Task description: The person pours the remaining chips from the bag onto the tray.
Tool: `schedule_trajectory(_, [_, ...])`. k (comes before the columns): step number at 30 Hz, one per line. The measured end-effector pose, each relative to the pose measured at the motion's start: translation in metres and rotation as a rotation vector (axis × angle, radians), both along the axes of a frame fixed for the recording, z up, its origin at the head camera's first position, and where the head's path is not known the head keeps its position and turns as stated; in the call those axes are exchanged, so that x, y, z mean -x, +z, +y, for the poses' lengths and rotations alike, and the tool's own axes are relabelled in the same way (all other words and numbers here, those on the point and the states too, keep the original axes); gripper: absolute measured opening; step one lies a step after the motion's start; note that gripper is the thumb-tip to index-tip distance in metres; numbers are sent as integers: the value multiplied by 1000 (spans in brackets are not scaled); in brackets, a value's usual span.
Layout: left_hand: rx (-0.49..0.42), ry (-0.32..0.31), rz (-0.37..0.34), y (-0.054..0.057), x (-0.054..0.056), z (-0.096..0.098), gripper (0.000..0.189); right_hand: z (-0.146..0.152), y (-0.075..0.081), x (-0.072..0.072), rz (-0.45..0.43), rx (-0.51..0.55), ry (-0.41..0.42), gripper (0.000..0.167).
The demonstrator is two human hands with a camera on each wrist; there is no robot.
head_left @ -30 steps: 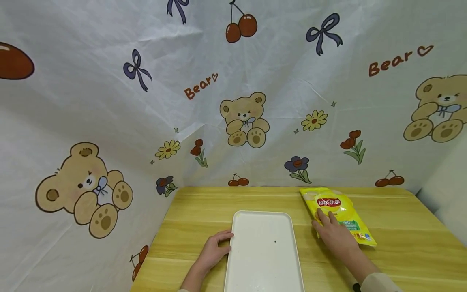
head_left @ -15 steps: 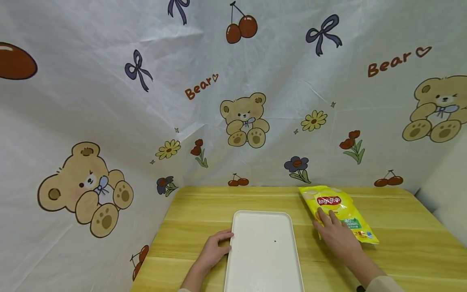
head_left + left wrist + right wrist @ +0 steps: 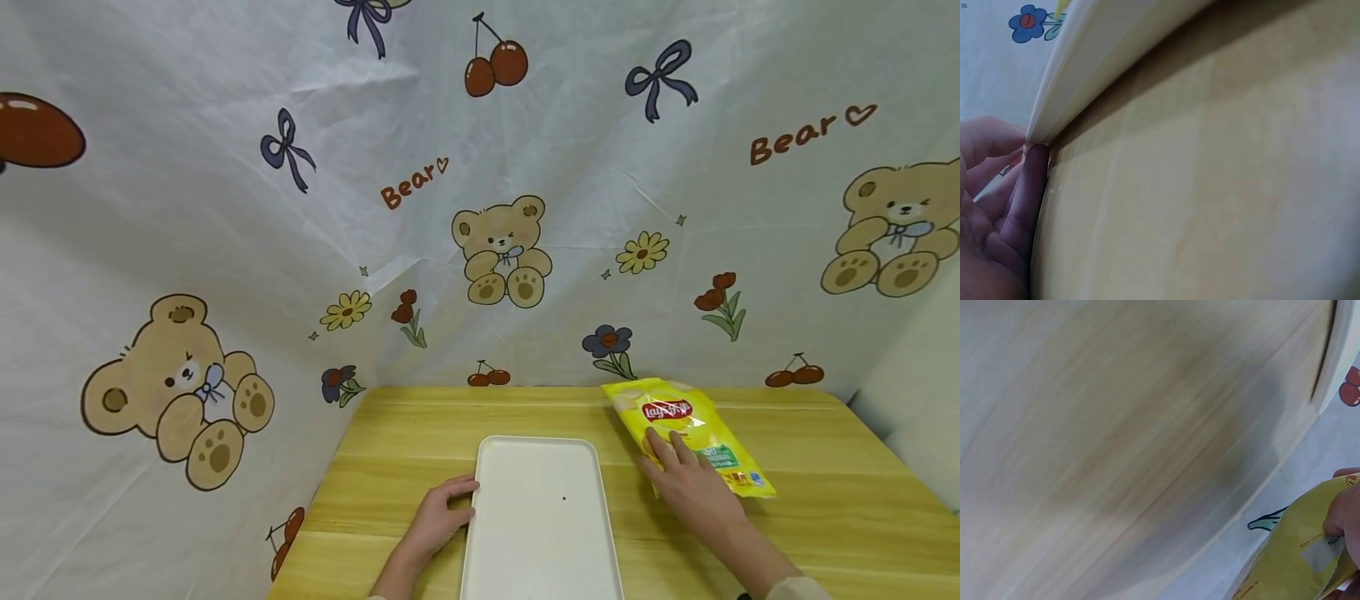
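A white rectangular tray (image 3: 536, 517) lies on the wooden table. My left hand (image 3: 438, 515) holds its left edge, thumb and fingers at the rim; in the left wrist view the fingertips (image 3: 1036, 156) meet the tray wall (image 3: 1085, 69) close over the tabletop. To the right, my right hand (image 3: 693, 483) grips a yellow Lay's bag of chips (image 3: 667, 410), fingers spread over its printed front. The right wrist view shows the thumb (image 3: 1344, 519) pressing against the crumpled bag (image 3: 1291, 556); part of that hand is cut off by the frame.
A cloth backdrop (image 3: 420, 92) printed with bears, cherries and flowers hangs behind the table and along its left side. The table (image 3: 420, 417) has wood grain and a rounded back right corner. A small dark speck (image 3: 564, 498) sits on the tray.
My right hand and the bag of chips have shifted slightly, the bag's top edge a little toward the left and up. My left hand and the tray stay in place.
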State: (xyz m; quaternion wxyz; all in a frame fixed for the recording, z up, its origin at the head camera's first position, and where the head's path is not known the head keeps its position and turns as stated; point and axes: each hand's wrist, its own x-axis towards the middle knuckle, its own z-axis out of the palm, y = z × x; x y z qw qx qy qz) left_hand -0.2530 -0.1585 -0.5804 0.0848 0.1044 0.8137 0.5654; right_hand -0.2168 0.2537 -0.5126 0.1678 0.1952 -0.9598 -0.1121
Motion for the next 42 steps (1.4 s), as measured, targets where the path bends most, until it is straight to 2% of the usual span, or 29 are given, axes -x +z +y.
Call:
schedule_trajectory(14, [3,8,-9,1,-1,0,40,-16,9,-6,36,2,82,68])
schedule_trajectory(17, [8,5,7,0,0,0,40,-19,10,-8,48,2,98,70])
schedule_trajectory(23, [16,5,8,0,0,0,40,-21,12,-11,71,12,136,67])
schedule_trajectory(29, [27,7,9,1,-1,1,40,-22,12,-16,54,8,170,64])
schedule_trajectory(38, [7,8,8,1,-1,0,40,-22,14,-22,103,29,251,65])
schedule_trajectory(42, [22,8,22,1,-2,1,40,-25,15,-25,97,36,281,67])
